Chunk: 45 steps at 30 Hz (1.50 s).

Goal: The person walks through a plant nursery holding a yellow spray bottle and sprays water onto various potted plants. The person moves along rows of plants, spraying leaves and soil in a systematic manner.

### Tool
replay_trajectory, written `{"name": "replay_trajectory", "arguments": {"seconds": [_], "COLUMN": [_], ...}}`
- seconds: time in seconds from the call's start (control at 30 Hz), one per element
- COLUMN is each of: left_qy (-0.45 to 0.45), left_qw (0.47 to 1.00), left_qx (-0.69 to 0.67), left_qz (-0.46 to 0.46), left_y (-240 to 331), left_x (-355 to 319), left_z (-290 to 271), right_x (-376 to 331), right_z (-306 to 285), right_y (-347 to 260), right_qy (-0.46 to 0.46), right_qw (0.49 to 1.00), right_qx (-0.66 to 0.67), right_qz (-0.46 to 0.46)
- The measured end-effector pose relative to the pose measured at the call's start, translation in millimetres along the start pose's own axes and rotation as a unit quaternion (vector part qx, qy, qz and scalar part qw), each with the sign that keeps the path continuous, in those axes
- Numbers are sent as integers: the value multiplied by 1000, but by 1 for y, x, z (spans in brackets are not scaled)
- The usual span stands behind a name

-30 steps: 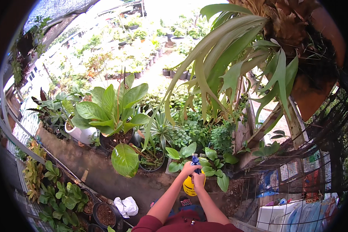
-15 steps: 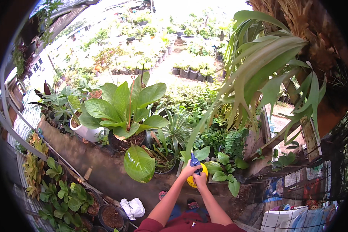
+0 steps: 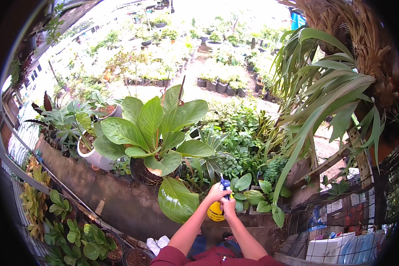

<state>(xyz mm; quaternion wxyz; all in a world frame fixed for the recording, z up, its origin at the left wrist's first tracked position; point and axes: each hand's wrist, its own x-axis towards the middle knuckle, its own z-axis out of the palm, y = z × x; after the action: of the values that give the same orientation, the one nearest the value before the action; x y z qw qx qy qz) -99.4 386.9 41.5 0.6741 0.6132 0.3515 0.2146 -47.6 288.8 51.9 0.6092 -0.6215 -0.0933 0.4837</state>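
Both hands are closed around the blue top of a spray bottle (image 3: 215, 214) with a yellow body, held out in front of me at the lower middle. My left hand (image 3: 216, 193) wraps it from the left, near the nozzle. Lower on the right side, my right hand (image 3: 228, 206) grips it below the blue head. Just left of the bottle hangs a big glossy leaf (image 3: 177, 200) of a large potted broad-leaved plant (image 3: 157, 126). Small round-leaved plants (image 3: 255, 196) sit right beside my hands.
A staghorn fern (image 3: 328, 93) hangs at the right, its long fronds reaching down near the round-leaved plants. Wire mesh (image 3: 341, 221) stands at lower right. A white pot (image 3: 95, 155) is at left. Several potted plants and a curved metal rail (image 3: 20, 166) line the left side.
My view has shifted, and the broad-leaved plant now appears larger and nearer my hands. The fern frond that crossed close to the bottle now hangs farther right. Both hands keep their grip.
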Motion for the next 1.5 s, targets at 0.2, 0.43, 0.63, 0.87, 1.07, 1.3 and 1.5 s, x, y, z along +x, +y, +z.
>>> {"name": "replay_trajectory", "arguments": {"seconds": [0.2,0.43,0.63,0.87,1.07,1.3,1.5], "left_qy": [37,36,-11,-21,-19,4,11], "left_qw": [994,995,998,996,990,990,990], "left_qx": [95,94,42,87,132,134,132], "left_qz": [34,4,-42,-29,40,34,-51], "left_y": [59,34,-15,1,60,50,-12], "left_x": [31,30,14,31,54,56,32], "left_z": [-27,-24,-11,4,6,4,2], "right_x": [23,12,-2,8,23,28,15], "right_z": [39,40,27,15,21,22,12], "right_y": [-43,-31,3,-8,-51,-47,-6], "right_qy": [20,57,93,109,101,92,70], "right_qw": [998,996,995,993,989,991,997], "right_qx": [27,15,21,42,75,59,21], "right_qz": [-56,-65,-9,-22,-82,-75,7]}}
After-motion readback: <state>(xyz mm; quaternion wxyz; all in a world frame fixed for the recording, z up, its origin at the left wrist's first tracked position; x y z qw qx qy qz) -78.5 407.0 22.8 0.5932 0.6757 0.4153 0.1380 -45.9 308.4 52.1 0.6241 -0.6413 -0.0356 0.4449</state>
